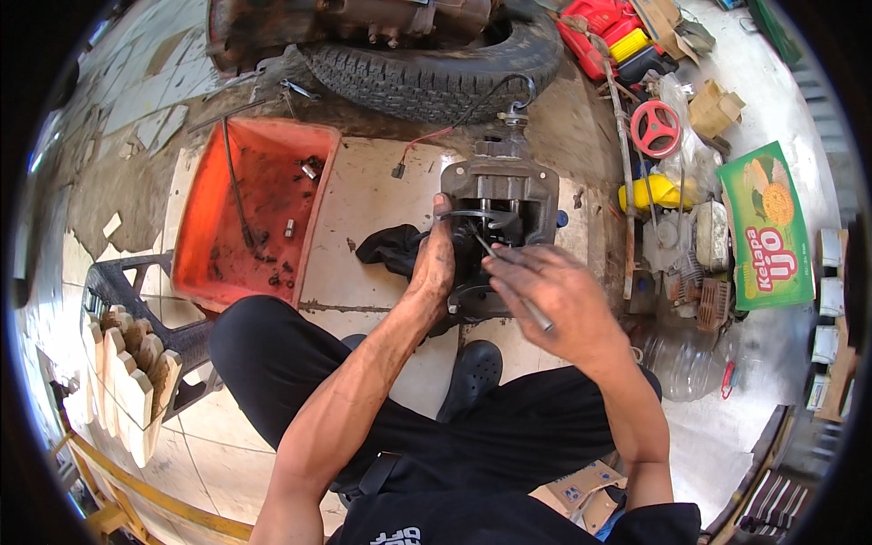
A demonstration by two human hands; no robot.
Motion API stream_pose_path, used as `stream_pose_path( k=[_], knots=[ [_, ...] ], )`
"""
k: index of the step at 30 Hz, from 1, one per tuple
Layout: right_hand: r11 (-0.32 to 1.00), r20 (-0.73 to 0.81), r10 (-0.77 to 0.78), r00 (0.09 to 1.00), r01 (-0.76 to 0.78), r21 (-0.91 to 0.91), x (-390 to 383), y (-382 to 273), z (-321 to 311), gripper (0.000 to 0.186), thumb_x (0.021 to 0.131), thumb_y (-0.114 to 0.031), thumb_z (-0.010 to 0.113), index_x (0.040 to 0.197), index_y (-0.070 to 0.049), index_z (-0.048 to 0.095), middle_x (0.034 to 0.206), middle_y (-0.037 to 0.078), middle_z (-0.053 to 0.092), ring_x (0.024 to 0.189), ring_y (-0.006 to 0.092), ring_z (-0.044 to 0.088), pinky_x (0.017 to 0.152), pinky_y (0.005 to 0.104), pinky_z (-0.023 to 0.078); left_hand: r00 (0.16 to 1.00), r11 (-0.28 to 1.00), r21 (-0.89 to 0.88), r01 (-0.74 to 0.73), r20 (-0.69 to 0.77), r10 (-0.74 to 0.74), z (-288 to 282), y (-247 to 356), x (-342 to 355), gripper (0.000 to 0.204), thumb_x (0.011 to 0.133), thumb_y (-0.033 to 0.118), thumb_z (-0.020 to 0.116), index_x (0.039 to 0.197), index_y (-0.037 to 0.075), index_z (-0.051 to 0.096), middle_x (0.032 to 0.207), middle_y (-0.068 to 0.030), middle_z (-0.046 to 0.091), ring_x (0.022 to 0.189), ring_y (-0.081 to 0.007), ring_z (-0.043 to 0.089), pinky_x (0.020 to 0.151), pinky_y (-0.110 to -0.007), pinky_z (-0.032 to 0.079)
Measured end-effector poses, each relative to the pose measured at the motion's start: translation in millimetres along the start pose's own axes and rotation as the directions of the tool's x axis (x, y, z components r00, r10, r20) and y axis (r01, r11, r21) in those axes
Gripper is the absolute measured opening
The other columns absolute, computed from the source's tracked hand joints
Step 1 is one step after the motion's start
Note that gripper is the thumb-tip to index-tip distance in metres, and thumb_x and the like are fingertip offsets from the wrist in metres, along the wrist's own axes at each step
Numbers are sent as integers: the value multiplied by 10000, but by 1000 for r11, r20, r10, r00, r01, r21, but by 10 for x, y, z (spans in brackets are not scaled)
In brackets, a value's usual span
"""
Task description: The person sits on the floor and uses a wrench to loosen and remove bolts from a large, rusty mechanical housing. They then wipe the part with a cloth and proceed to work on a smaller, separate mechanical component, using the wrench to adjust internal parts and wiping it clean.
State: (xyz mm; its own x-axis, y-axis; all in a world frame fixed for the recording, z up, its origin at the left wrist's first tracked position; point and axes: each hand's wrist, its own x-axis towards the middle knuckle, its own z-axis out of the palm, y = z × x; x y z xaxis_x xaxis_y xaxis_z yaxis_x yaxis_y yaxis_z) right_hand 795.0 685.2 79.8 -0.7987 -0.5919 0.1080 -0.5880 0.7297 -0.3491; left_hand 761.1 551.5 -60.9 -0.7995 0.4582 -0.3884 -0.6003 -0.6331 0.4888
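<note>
A grey metal gearbox housing (545, 186) stands open on the tiles in front of me, with shafts and a curved metal fork (477, 215) showing inside. My left hand (434, 259) is closed on the housing's left side, beside the fork's end; most of its fingers are hidden. In my right hand (563, 295), slightly blurred, is a slim metal rod-like tool (540, 315). Its thin tip slants up and left into the opening, and its exact kind is unclear. A black cloth (391, 250) lies left of the housing, partly behind my left hand.
An orange-red tray (195, 245) on the left holds sockets and small dark parts. A tyre (427, 82) bears a rusty casing (409, 25). Along the right are a long rod (624, 173), a red handwheel (655, 128) and a green package (766, 227). Bundled wooden slats (136, 400) stand lower left.
</note>
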Motion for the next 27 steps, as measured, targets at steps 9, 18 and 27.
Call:
stream_pose_path(
  k=[9, 18, 27],
  knots=[
    [988, 159, 15, 987, 10, -152, -43, -74, 49, 247, 816, -101, 697, 1055, -41, 680, 1111, 145, 696, 985, 319, 662, 883, 399, 528, 991, 994, 38, 104, -89, -100, -8, 31, -60, 948, 878, 823, 215, 1340, 64, 546, 1190, -159, 653, 1044, -280, 664, 927, -410, 555],
    [989, 340, -20, 940, -31, 146, -41, -109, -99, 278, 822, -73, 677, 1098, -41, 676, 1238, 133, 646, 1085, 312, 632, 1016, 418, 479, 999, 999, -30, 22, -45, -23, 48, 33, -70, 1038, 818, 880, 262, 1336, 19, 520, 1129, -190, 655, 992, -290, 678, 853, -427, 584],
    [993, 331, 47, 942, -82, 91, -44, -81, -132, 196, 844, -77, 667, 1033, -34, 689, 1160, 155, 677, 1003, 342, 657, 940, 415, 521, 997, 986, -161, 43, -57, -53, 138, 89, -105, 1015, 829, 871, 238, 1310, 32, 546, 1098, -184, 667, 943, -295, 694, 819, -429, 598]
  ],
)
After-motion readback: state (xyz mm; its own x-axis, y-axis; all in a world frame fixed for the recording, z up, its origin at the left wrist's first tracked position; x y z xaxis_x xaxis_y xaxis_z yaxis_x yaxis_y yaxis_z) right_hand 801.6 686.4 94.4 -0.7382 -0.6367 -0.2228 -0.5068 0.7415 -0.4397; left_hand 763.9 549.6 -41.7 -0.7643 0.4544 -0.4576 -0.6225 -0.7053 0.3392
